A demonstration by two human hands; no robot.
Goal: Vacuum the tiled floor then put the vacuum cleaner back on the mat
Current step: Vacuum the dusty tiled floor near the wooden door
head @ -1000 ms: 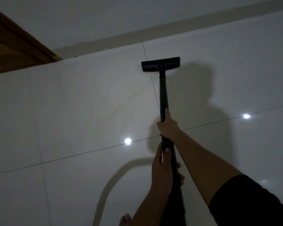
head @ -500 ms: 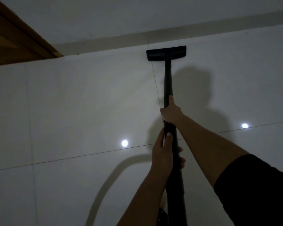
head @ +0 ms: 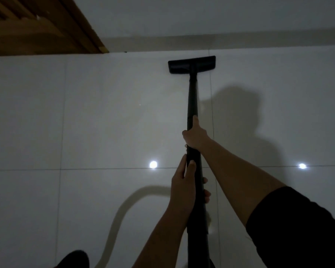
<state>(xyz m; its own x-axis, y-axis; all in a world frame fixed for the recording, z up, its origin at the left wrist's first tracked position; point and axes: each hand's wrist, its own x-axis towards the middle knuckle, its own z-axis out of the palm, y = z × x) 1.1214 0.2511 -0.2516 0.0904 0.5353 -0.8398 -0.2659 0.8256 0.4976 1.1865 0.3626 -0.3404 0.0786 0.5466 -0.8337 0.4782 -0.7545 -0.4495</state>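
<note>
We are mid-vacuuming, right hand [head: 195, 136] above left hand [head: 183, 188], fingers [head: 206, 194] curled round the vacuum wand [head: 192, 101], its floor head [head: 191, 64] on the tiled floor [head: 104, 122] near the skirting [head: 182, 43]; next likely needs a pull back.

Right arm: black sleeve [head: 298, 229], loose, ends near the elbow. Both forearms bare. Left hand [head: 184, 182] and right hand [head: 196, 137] bare.

Your right grip [head: 196, 137] wraps the wand [head: 192, 97], thumb laid straight along it, arm stretched forward, black sleeve [head: 298, 229] on the upper arm. Your left grip [head: 184, 182] clasps the wand just behind the right grip, thumb on top, forearm bare.
</note>
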